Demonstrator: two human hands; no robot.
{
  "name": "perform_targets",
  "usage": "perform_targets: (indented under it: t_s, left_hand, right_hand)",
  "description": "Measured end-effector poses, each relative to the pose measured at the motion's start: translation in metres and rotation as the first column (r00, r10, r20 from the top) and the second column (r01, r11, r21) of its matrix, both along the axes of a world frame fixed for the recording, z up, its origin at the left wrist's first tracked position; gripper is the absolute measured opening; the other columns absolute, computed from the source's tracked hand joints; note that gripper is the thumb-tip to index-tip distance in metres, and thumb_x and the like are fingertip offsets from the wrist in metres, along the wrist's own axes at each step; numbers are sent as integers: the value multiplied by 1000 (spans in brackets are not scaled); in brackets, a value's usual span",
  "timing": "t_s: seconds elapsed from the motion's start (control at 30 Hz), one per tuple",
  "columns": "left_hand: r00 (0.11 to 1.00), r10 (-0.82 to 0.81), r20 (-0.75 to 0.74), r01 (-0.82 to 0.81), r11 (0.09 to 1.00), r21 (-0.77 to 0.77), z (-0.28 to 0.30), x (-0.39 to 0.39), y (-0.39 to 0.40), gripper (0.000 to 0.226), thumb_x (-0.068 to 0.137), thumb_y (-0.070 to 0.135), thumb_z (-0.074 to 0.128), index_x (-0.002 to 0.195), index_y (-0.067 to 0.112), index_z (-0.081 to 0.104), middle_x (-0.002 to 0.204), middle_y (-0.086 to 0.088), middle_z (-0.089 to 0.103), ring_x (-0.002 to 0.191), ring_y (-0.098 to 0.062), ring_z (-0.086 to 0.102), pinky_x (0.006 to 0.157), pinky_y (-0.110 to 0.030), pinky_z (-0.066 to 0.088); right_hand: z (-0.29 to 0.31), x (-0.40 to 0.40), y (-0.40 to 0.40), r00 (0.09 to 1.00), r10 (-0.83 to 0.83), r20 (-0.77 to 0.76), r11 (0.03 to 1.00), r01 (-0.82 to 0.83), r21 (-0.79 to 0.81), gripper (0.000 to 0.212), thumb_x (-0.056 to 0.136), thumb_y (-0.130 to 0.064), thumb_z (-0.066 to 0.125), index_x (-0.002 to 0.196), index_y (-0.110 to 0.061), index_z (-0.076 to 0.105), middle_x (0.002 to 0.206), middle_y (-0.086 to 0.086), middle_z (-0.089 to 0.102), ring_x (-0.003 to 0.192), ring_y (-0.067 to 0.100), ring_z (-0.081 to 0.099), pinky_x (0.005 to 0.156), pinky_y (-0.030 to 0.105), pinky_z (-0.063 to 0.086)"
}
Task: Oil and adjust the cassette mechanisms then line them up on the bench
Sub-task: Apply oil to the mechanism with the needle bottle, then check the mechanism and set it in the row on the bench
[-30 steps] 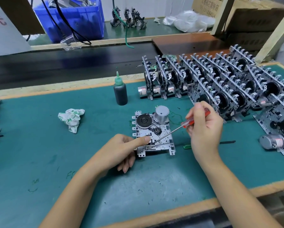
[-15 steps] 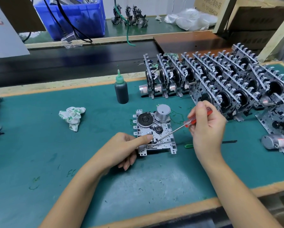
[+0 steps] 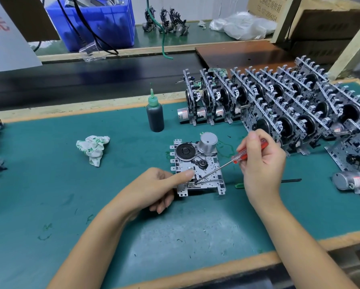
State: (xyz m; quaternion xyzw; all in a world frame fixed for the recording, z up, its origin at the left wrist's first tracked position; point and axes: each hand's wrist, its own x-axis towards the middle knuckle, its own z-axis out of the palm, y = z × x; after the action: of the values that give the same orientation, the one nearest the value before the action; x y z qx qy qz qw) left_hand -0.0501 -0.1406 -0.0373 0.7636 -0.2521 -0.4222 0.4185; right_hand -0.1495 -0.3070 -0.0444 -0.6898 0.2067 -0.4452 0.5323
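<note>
One bench mat, teal, wood-edged, holding the items below, listed left to right.

Rag: crumpled, white with green marks, left of centre, apart from the work.

Left hand: near centre; straight forefinger pressing the near-left part of the mechanism, other fingers curled loosely beneath, nothing gripped.

Oil bottle: dark, green nozzle, upright, far side of the mat, capless as far as can be seen.

Cassette mechanism: one unit lying flat at centre, flywheel and silver motor on its far side.

Screwdriver: red handle, thin shaft slanting down-left, tip at the mechanism's near edge just beside the forefinger.

Right hand: clasping the screwdriver handle, thumb uppermost.

Green-handled tool: flat on the mat, partly hidden behind the right wrist.

Finished mechanisms: many, standing on edge in rows, far right.

Risk, as judged: the tip may slip off its seat and jab the forefinger or scratch the plate, should the steadying press ease or the shaft tilt further.
</note>
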Motion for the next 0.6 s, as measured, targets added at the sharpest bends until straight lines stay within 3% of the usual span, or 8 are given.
perform_targets:
  t_s: [0.07, 0.13, 0.27, 0.43, 0.6]
  left_hand:
    - [999, 14, -36, -14, 1000, -20, 1, 1, 0, 61, 61, 74, 51, 50, 14, 47, 38, -3, 45, 29, -11, 34, 33, -15, 26]
    - [996, 18, -92, -21, 999, -37, 1, 2, 1, 67, 63, 73, 49, 65, 6, 50, 41, -5, 46, 30, -11, 36, 32, -16, 25]
    - [999, 7, -52, -8, 1000, -24, 1, 0, 1, 51, 64, 66, 57, 46, 19, 46, 38, -3, 45, 29, -11, 35, 32, -15, 25]
    - [999, -10, -45, 10, 1000, 2, 2, 1, 0, 54, 56, 66, 62, 59, 15, 46, 39, -2, 46, 28, -11, 34, 33, -15, 25]
    - [999, 34, 0, -34, 999, 3, 0, -2, 0, 57, 59, 70, 58, 36, 20, 43, 35, -2, 44, 28, -12, 31, 34, -15, 26]
  right_hand:
    - [1, 0, -1, 1000, -12, 14, 1000, 12, 20, 34, 89, -42, 41, 57, -35, 52, 49, -10, 52, 44, 5, 43, 42, 17, 29]
    - [2, 0, -2, 1000, -19, 24, 999, 18, 41, 37, 92, -35, 42, 56, -35, 51, 47, -12, 51, 42, 4, 41, 41, 16, 28]
    - [2, -1, -3, 999, -25, 26, 998, 24, 50, 39, 93, -31, 41, 55, -34, 52, 47, -11, 50, 42, 4, 40, 40, 18, 27]
    - [2, -1, -2, 999, -19, 34, 998, 17, 54, 36, 93, -27, 42, 58, -29, 47, 46, -12, 50, 42, 5, 37, 40, 17, 26]
    - [1, 0, -2, 1000, -11, 2, 1000, 11, 22, 33, 90, -37, 43, 57, -32, 49, 51, -10, 53, 47, 8, 44, 45, 19, 30]
